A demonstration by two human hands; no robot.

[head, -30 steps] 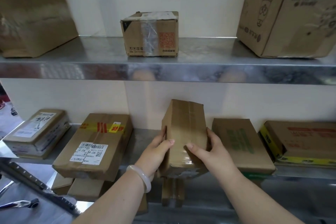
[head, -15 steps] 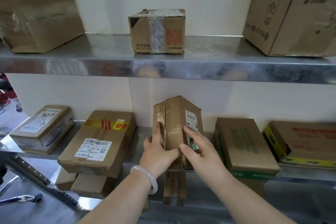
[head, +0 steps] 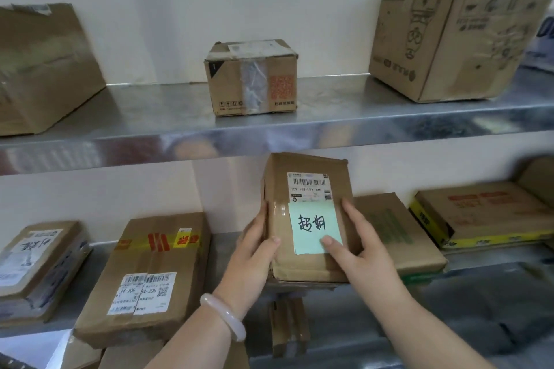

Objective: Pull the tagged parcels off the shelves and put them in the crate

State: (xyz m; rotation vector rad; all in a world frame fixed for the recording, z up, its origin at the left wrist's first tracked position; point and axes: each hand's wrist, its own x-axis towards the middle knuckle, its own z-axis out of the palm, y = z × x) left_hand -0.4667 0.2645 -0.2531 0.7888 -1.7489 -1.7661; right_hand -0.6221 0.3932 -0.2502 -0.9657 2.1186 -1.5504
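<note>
Both hands hold the tagged parcel (head: 308,219) upright above the lower shelf (head: 494,257), left hand (head: 251,252) curled round its left edge, right hand (head: 359,249) gripping its right edge, thumb on the green note (head: 313,226).

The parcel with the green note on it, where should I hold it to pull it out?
Take the parcel by its two long side edges, coming from the front, one hand per side, as the left hand and right hand do now. It stands upright and narrow, so both sides are reachable. Keep thumbs off the green note; it may peel.
</note>
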